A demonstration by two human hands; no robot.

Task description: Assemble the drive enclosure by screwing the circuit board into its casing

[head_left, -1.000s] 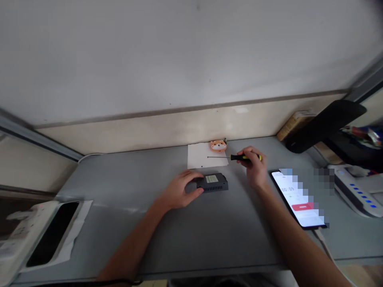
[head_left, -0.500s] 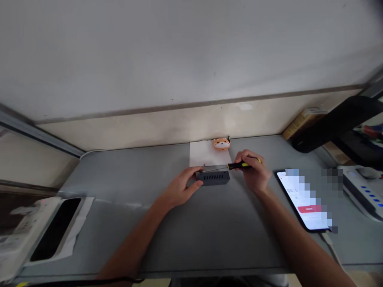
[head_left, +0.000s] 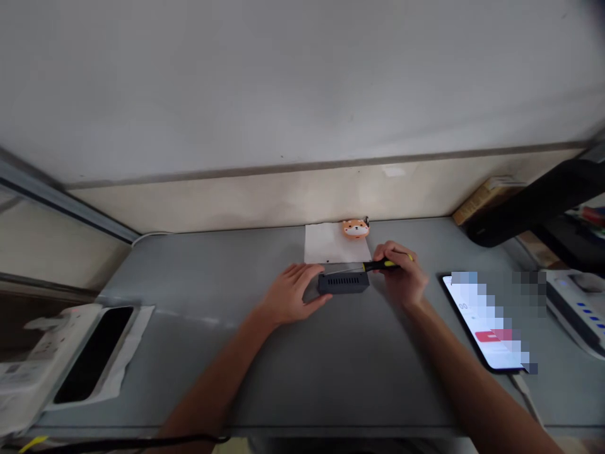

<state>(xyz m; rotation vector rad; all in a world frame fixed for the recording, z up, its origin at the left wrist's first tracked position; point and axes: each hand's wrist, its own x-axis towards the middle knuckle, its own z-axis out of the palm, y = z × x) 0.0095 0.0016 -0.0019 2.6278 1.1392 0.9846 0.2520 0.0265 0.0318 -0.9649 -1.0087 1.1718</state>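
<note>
A small dark grey box [head_left: 343,283] with a row of vent slots on its near side stands on edge in the middle of the grey desk [head_left: 302,372]. My left hand [head_left: 290,294] grips its left end, thumb in front and fingers behind. My right hand [head_left: 401,273] is closed on a screwdriver [head_left: 378,265] with a black and yellow handle. Its thin shaft points left along the top of the box. Behind the box lie a white sheet of paper [head_left: 333,245] and a small orange animal-shaped figure [head_left: 356,228].
A lit phone [head_left: 489,321] lies to the right of my right arm, with a cable at its near end. A black device and a white box with blue lights sit at the far right. At the left edge is a white power strip and a dark phone on paper.
The box went from lying flat with its label up to standing on edge with the vent slots facing me. The screwdriver moved down from over the paper to the top of the box.
</note>
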